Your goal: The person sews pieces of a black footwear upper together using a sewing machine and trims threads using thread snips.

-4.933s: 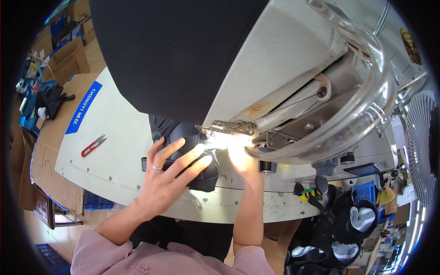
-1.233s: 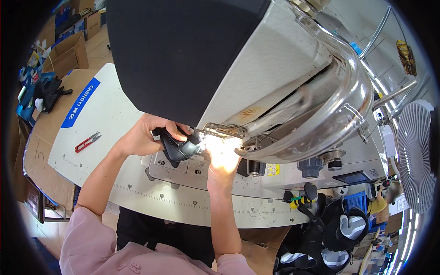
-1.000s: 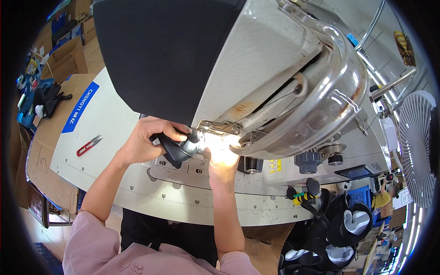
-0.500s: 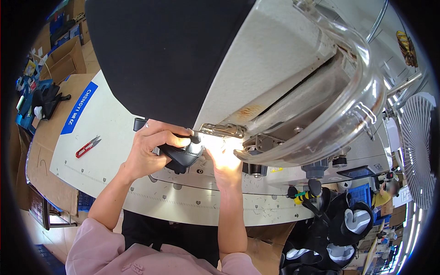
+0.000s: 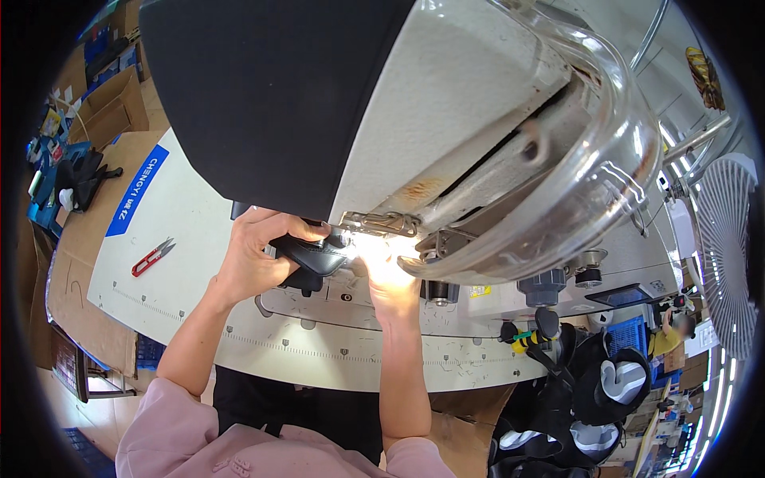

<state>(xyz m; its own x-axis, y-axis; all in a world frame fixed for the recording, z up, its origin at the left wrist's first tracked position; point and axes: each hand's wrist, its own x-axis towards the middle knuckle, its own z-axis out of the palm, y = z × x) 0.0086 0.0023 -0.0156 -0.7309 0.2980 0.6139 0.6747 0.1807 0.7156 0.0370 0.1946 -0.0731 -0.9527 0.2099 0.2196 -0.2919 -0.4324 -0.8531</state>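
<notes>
Under the head of an industrial sewing machine (image 5: 470,119), my left hand (image 5: 253,253) grips a black, shiny piece with a stitched edge (image 5: 317,256). The thumb and fingers close round its left part, with one finger lying on top. What kind of article it is, I cannot tell. My right hand (image 5: 390,291) is at the piece's right end, beside the needle area. Strong lamp glare washes out its fingers, so their grip is hidden. The needle and presser foot are lost in the same glare.
Red-handled thread snips (image 5: 153,257) lie on the white table (image 5: 199,231), left of my hands. A clear curved guard (image 5: 633,159) juts out at the right of the machine. Several black articles with pale linings (image 5: 621,384) are piled at lower right, near a fan (image 5: 727,255).
The black piece has turned and tilted slightly in my left hand, which has shifted a little. The view has shifted slightly relative to the machine. My right hand stays near the needle area.
</notes>
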